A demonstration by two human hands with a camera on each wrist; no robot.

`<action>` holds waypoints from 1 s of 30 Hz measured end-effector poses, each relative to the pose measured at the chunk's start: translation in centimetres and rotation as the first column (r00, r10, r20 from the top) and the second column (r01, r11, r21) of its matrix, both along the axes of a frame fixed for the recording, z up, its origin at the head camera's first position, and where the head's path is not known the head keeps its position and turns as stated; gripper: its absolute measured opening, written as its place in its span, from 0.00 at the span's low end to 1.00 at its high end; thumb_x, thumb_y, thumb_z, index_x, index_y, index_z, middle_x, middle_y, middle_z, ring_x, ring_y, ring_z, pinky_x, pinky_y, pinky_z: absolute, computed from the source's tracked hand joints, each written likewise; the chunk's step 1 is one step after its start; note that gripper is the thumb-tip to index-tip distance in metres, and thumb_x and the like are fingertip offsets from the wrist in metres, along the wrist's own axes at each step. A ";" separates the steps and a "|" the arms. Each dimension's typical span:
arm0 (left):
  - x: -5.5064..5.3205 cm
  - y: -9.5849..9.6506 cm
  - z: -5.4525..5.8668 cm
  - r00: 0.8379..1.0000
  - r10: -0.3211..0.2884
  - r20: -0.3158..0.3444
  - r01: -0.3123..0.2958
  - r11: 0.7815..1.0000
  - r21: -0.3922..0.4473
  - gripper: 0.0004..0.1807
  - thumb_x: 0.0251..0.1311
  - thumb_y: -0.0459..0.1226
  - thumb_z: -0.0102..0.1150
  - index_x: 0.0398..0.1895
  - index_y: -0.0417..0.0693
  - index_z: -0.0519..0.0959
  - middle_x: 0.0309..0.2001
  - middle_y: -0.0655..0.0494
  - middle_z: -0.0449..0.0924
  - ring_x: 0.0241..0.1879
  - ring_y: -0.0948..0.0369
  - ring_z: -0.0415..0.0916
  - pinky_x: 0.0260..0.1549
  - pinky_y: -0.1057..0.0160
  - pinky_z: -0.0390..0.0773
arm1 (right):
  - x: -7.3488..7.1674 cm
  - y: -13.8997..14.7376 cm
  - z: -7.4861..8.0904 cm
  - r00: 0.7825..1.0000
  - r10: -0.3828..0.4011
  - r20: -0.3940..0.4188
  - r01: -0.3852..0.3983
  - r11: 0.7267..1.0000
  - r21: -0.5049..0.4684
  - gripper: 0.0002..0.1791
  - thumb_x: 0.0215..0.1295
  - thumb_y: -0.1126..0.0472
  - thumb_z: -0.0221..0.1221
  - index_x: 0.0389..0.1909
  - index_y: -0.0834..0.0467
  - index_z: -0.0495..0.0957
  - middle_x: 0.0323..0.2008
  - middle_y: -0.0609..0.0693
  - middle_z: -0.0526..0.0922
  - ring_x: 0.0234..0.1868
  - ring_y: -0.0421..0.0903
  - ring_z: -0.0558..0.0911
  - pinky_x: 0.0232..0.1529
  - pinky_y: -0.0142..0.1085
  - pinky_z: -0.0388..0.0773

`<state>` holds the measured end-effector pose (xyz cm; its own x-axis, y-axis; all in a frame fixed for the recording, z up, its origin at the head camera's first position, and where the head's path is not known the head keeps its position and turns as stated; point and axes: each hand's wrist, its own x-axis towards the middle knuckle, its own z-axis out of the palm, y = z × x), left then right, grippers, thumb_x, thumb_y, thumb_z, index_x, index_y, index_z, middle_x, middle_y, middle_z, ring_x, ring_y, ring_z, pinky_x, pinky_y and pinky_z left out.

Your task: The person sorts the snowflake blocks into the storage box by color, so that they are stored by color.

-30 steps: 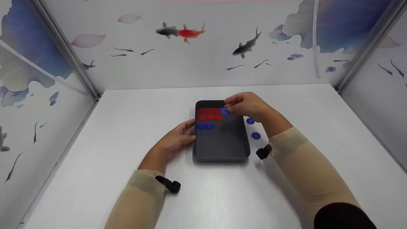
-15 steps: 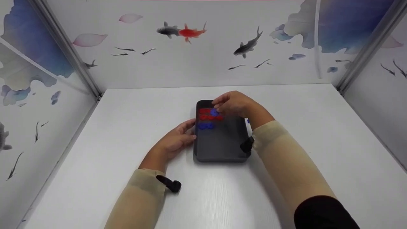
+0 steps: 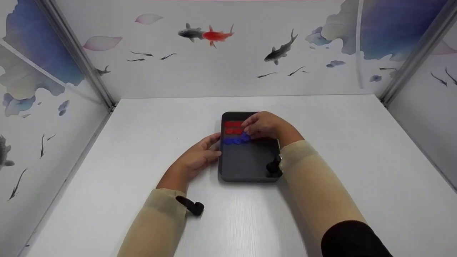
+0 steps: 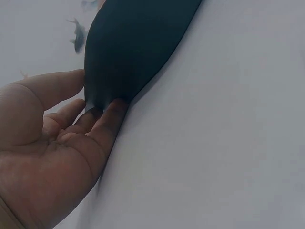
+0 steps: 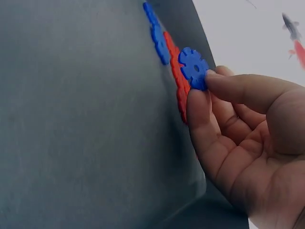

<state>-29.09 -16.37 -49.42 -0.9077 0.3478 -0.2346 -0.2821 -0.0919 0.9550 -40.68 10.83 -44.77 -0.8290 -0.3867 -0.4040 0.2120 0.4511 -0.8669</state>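
Note:
My right hand point(image 3: 265, 125) pinches a blue snowflake building disc point(image 5: 193, 67) between thumb and forefinger, low over the dark grey tray point(image 3: 246, 162). In the head view that disc is at the right end of a row of blue discs point(image 3: 228, 141) lying in the tray. Beyond them are two rows of red discs point(image 3: 232, 124) near the far end, partly hidden by my right fingers. My left hand point(image 3: 196, 157) touches the tray's left side; in the left wrist view its fingertips press the outer wall point(image 4: 138, 43), fingers lightly bent.
The tray stands on a white table point(image 3: 142, 128), enclosed by panels point(image 3: 242, 78) printed with fish and leaves. A black wrist camera point(image 3: 273, 166) on my right arm overlaps the tray's near right corner. My right forearm covers part of the table beside the tray.
My right hand has carried the blue disc left over the red rows, then nearer to the blue row's end. My left hand stays at the tray. Loose blue discs right of the tray are now hidden.

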 end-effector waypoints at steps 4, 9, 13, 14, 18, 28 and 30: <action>0.0 0.0 0.0 1.000 0.002 0.001 -0.002 1.000 -0.001 0.43 0.69 0.22 0.58 0.85 0.55 0.60 0.87 0.59 0.52 0.86 0.55 0.54 0.82 0.51 0.63 | 0.0 -0.1 -0.2 0.999 0.017 -0.032 -0.016 0.999 0.040 0.17 0.70 0.68 0.67 0.59 0.60 0.85 0.51 0.53 0.87 0.46 0.45 0.86 0.54 0.39 0.89; 0.0 0.0 0.1 1.000 0.002 -0.003 -0.002 1.000 0.001 0.43 0.69 0.22 0.58 0.85 0.54 0.60 0.87 0.59 0.53 0.86 0.55 0.53 0.82 0.52 0.63 | 0.0 0.0 -0.2 0.998 0.019 -0.066 -0.012 0.995 0.100 0.15 0.70 0.67 0.66 0.57 0.58 0.86 0.48 0.51 0.87 0.42 0.45 0.85 0.51 0.39 0.88; 0.0 0.0 0.1 1.000 0.001 -0.004 -0.001 1.000 0.011 0.43 0.69 0.22 0.58 0.85 0.53 0.60 0.87 0.58 0.52 0.86 0.56 0.54 0.82 0.52 0.63 | 0.0 0.0 -0.2 0.997 0.025 -0.078 -0.014 0.990 0.138 0.16 0.68 0.69 0.66 0.55 0.56 0.87 0.46 0.49 0.88 0.42 0.45 0.83 0.48 0.39 0.86; 0.0 0.0 0.0 1.000 0.000 -0.005 0.000 1.000 0.011 0.43 0.69 0.22 0.58 0.85 0.53 0.60 0.87 0.58 0.52 0.86 0.55 0.54 0.82 0.52 0.63 | -0.1 0.0 -0.3 0.996 0.026 -0.080 -0.015 0.990 0.140 0.17 0.67 0.70 0.67 0.54 0.56 0.87 0.45 0.49 0.89 0.42 0.45 0.83 0.47 0.39 0.85; -0.2 0.0 -0.1 1.000 0.003 -0.002 -0.003 1.000 0.004 0.43 0.69 0.23 0.59 0.85 0.55 0.61 0.87 0.59 0.52 0.86 0.55 0.54 0.82 0.52 0.63 | -0.1 0.1 -0.1 0.997 0.018 -0.078 -0.009 0.994 0.112 0.18 0.66 0.71 0.67 0.55 0.56 0.87 0.45 0.49 0.89 0.42 0.45 0.83 0.47 0.38 0.86; -0.1 -0.1 0.0 1.000 -0.010 -0.004 0.010 1.000 0.003 0.43 0.70 0.23 0.58 0.86 0.54 0.59 0.87 0.59 0.52 0.85 0.55 0.55 0.81 0.51 0.65 | 0.8 1.5 2.5 0.986 -0.091 -0.139 0.069 0.985 -0.156 0.21 0.73 0.61 0.68 0.64 0.57 0.82 0.52 0.50 0.86 0.47 0.46 0.85 0.56 0.44 0.85; -0.1 -0.1 0.0 1.000 -0.011 -0.006 0.011 1.000 0.003 0.43 0.70 0.23 0.58 0.86 0.54 0.59 0.88 0.59 0.51 0.85 0.55 0.55 0.81 0.51 0.65 | 1.2 2.3 3.1 0.983 -0.107 -0.150 0.077 0.978 -0.193 0.19 0.73 0.59 0.68 0.62 0.57 0.83 0.51 0.50 0.85 0.47 0.45 0.85 0.55 0.41 0.86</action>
